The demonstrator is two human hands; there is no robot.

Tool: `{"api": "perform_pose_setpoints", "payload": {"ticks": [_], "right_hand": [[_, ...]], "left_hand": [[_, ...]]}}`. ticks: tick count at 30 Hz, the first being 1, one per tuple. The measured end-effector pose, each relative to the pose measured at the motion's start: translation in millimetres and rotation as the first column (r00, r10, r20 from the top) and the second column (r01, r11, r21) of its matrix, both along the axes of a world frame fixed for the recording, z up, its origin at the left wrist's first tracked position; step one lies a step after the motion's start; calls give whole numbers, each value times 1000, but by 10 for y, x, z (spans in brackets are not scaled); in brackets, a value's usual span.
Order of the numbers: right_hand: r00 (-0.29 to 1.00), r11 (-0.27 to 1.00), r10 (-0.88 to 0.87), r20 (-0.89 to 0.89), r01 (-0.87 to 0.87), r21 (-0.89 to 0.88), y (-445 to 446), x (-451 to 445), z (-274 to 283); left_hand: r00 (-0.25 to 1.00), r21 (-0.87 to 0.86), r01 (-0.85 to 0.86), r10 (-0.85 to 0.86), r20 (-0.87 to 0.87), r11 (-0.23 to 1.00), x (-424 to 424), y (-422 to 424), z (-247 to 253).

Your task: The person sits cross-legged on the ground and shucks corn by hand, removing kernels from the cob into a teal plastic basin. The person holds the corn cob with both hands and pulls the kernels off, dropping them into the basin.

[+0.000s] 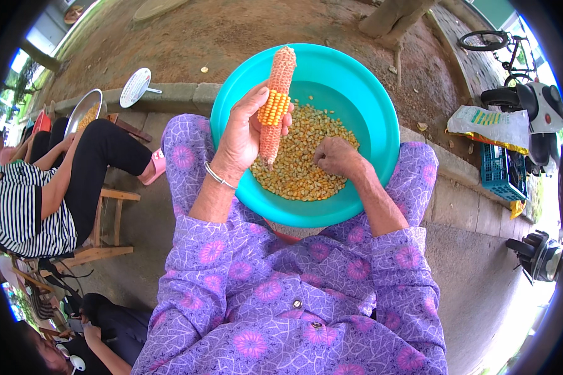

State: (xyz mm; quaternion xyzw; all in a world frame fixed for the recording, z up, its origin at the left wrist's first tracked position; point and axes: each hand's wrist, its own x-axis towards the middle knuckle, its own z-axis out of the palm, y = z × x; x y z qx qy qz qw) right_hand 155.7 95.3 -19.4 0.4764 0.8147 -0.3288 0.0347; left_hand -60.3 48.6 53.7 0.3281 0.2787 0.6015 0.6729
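Note:
My left hand point(245, 129) grips a corn cob point(282, 70) upright over a turquoise plastic basin point(345, 70). Both ends of the cob are stripped bare. A band of yellow kernels point(274, 108) still sits around its middle, beside my thumb. Loose corn kernels point(300, 180) cover much of the basin's bottom. Over the right part of this heap is my right hand point(340, 159), its fingers curled inward and apart from the cob. The fingertips are hidden, so any kernels inside that hand cannot be seen. The basin rests between my knees.
At left, a seated person in a striped shirt point(16, 206) has a metal bowl point(85, 110) of kernels. Another person sits lower left. A round fan point(136, 87) lies by the curb point(180, 96). To the right are a blue crate point(499, 173), a sack point(488, 124) and scooters.

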Motion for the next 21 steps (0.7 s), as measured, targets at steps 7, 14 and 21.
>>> {"api": "perform_pose_setpoints", "payload": {"ticks": [7,14,21], "right_hand": [[976,953,80,201,-134,272,-153,-100,-10],[962,933,118,245,-192,305,-140,-75,-14],[986,990,-122,-115,129,58,95,105,129]], "left_hand": [[1000,3,-8,8,-12,1000,7,-7,19],[1000,5,-5,5,-11,1000,9,-2,24],[1000,28,-7,7,-11,1000,-4,10,5]]}}
